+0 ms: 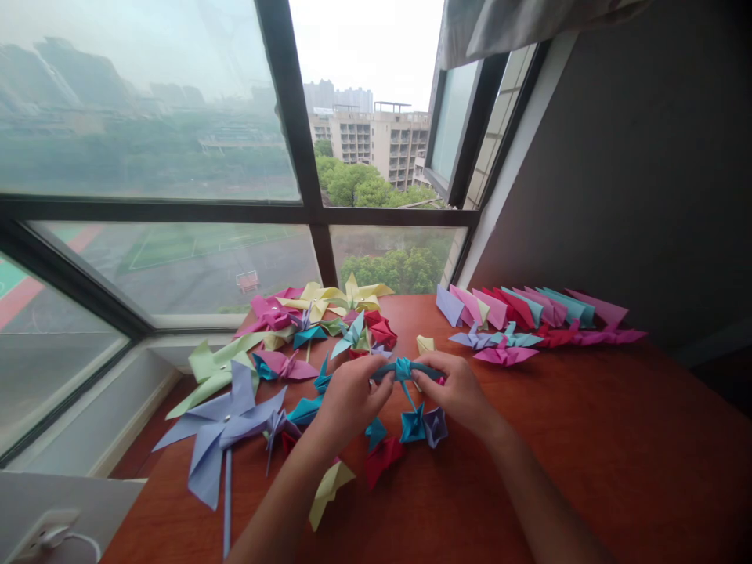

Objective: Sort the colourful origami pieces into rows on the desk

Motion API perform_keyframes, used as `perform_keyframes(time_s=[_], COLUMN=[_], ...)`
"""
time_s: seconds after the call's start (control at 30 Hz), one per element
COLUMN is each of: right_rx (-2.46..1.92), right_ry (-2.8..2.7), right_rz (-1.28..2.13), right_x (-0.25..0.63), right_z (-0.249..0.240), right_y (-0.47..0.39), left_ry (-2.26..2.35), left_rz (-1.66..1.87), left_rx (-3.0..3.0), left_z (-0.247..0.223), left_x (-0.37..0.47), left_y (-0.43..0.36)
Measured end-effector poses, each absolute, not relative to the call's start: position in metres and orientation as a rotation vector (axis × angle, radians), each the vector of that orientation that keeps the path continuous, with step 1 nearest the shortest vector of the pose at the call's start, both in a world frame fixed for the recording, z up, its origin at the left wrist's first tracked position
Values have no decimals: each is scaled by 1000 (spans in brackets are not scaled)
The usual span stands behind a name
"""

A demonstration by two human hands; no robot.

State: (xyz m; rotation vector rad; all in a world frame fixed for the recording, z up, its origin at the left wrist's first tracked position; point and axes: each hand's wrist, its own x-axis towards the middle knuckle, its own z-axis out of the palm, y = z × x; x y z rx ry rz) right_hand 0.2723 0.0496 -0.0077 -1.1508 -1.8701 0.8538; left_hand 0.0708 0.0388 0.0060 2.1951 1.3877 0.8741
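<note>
My left hand (351, 398) and my right hand (457, 392) both pinch a blue folded paper piece (404, 368), one at each end, just above a reddish-brown table (587, 454). Under my hands lie small paper shapes: a blue one (413, 424), a purple one (435, 426) and a red one (381, 458). A large lavender paper pinwheel (226, 427) lies to the left of my left forearm. A yellow-green folded piece (329, 489) rests beside my left wrist.
A heap of colourful origami (317, 321) covers the table's far left by the window. A row of folded paper pieces (529, 313) in pink, red, teal and purple lies at the far right near the dark wall. A white socket (50, 533) sits at bottom left.
</note>
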Motion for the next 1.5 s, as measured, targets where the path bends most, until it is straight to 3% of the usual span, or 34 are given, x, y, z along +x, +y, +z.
perform_keyframes(time_s=[0.87, 1.5], right_rx=[-1124, -1103], right_ry=[-1909, -1804], right_rz=[641, 751], right_x=[273, 273], right_z=[-11, -7], right_y=[50, 48], left_ry=[1381, 1349], left_rz=[878, 1044], left_rx=[2138, 1980], left_z=[10, 8], left_x=[71, 69], left_y=[40, 39])
